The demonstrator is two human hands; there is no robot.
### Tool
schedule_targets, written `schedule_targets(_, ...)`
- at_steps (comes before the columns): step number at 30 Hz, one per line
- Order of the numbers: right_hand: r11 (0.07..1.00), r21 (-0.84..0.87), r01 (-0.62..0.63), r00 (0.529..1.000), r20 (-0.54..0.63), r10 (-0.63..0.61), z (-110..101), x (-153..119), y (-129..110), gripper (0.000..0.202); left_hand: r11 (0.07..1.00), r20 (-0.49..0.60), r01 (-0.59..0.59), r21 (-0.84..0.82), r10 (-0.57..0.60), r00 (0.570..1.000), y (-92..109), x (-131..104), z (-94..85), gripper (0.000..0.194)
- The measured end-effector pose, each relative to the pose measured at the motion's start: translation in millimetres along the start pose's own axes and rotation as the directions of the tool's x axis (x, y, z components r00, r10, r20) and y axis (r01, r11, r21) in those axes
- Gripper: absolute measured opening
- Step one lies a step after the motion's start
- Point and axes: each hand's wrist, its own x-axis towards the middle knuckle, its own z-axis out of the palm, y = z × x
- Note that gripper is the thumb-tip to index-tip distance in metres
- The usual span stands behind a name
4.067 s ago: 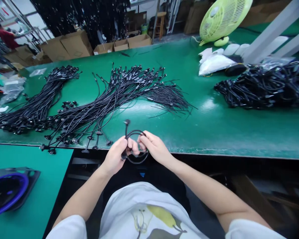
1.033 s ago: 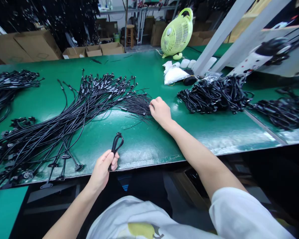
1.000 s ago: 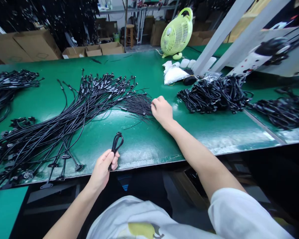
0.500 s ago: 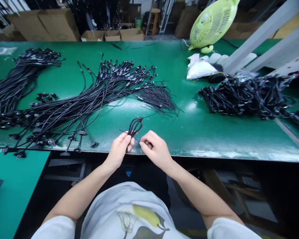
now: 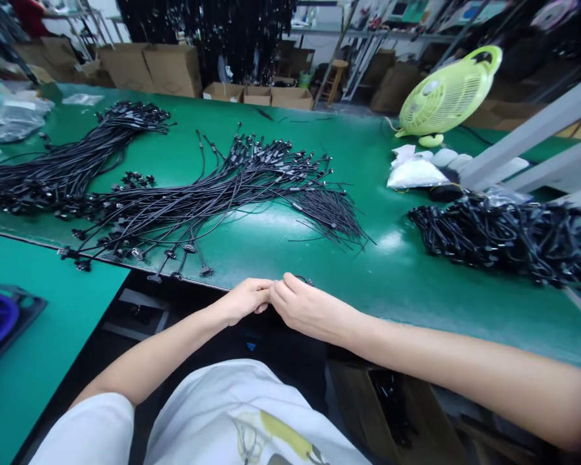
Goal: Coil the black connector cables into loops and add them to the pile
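My left hand (image 5: pixel 250 299) and my right hand (image 5: pixel 306 307) meet at the table's front edge, fingertips touching. Both are closed, with the right hand's fingers bent over the left's. A coiled black cable (image 5: pixel 305 280) shows only as a small dark loop beyond my right knuckles; the rest is hidden by the hands. The thin black tie around it is also out of sight between the fingers. Ahead of the hands lies a fan of thin straight black ties (image 5: pixel 332 213), beside a long pile of black cables with connectors (image 5: pixel 198 194).
On the green table (image 5: pixel 252 248), another cable bundle (image 5: pixel 91 148) lies at the left and a heap of coiled cables (image 5: pixel 494 242) at the right. A green fan (image 5: pixel 445 93), a white bag (image 5: pixel 416 173) and slanted white posts (image 5: pixel 527 132) stand at the back right.
The hands have come together, and the right has moved over the left's fingers. The cable coil, in plain view before, is now mostly covered. My view has tilted up and shifted left.
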Motion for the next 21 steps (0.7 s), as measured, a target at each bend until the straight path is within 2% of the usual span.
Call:
schedule_targets(2,1.000,-0.001,0.010,0.999,0.038,-0.010,-2,3,-6,0.035,0.998,-0.008,0.021,0.051,-0.021,1.000,-1,-2,0.7,0.012)
schedule_targets(5,0.998,0.036,-0.057,0.994,0.090,0.054,-1,7,-13,0.030,0.993,-0.021,0.048,0.112,-0.046,0.999,-4,-5,-0.2,0.015)
schedule_targets(11,0.987,0.113,-0.112,0.980,0.174,0.091,5,14,-14,0.020,0.995,-0.034,0.075,0.063,-0.073,0.997,0,-11,2.9,0.010)
schedule_targets(14,0.976,0.184,-0.118,0.989,0.114,0.098,6,16,-6,0.015,0.998,-0.045,0.061,0.018,-0.061,0.997,6,-16,3.7,0.009)
schedule_targets(17,0.968,0.166,-0.187,0.982,0.008,0.189,7,17,1,0.017,0.994,-0.064,-0.017,-0.105,0.011,0.998,17,-21,2.6,0.009)
schedule_targets(19,0.952,0.145,-0.269,0.957,-0.070,0.281,9,19,4,0.020,0.968,-0.101,-0.089,-0.237,0.067,0.993,25,-22,2.3,0.017)
schedule_targets(21,0.905,0.199,-0.377,0.905,-0.131,0.406,13,25,5,0.022,0.925,-0.163,-0.149,-0.349,0.097,0.982,32,-19,2.4,0.023)
